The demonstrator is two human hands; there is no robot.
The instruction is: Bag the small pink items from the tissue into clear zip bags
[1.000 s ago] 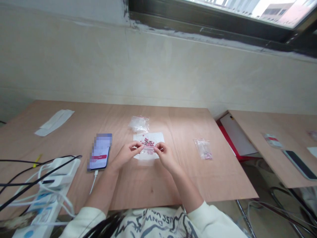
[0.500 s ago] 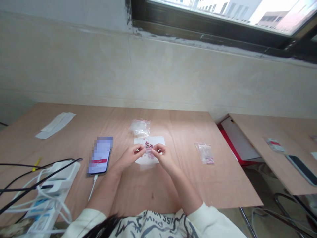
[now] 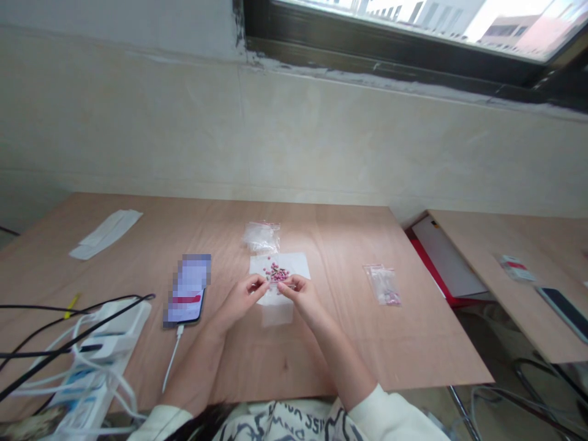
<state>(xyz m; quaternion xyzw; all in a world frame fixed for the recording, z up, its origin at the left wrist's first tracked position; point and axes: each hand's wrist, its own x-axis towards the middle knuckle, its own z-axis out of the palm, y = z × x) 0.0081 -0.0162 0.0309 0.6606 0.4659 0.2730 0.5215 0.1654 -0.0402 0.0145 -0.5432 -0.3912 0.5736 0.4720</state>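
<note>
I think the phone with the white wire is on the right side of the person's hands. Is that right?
No, the phone with the white wire lies to the left of the left hand and the right hand, not on their right side. The head view shows it.

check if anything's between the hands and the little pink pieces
Nothing visible stands between them. The left hand and right hand pinch a clear plastic bag right beside the little pink pieces. Whether the plastic covers the pieces is hard to tell.
</note>
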